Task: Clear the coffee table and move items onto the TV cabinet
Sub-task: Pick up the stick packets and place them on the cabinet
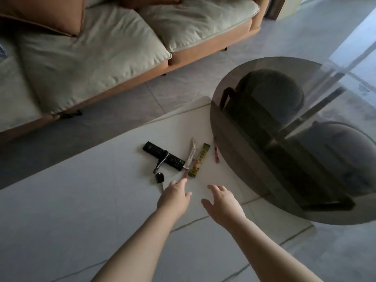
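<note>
The white desk lies bare on its near and left parts, giving open room there. In its middle a small cluster blocks the way: a black remote with a lanyard draped across it, a key fob just beside, and thin snack sticks close together. To the right a round dark glass top overhangs the desk and closes off that side. Both hands hover over bare surface just short of the cluster.

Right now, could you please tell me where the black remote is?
The black remote lies on the white coffee table, left of the snack packets, with a key strap draped across it, beyond the left hand.
</note>
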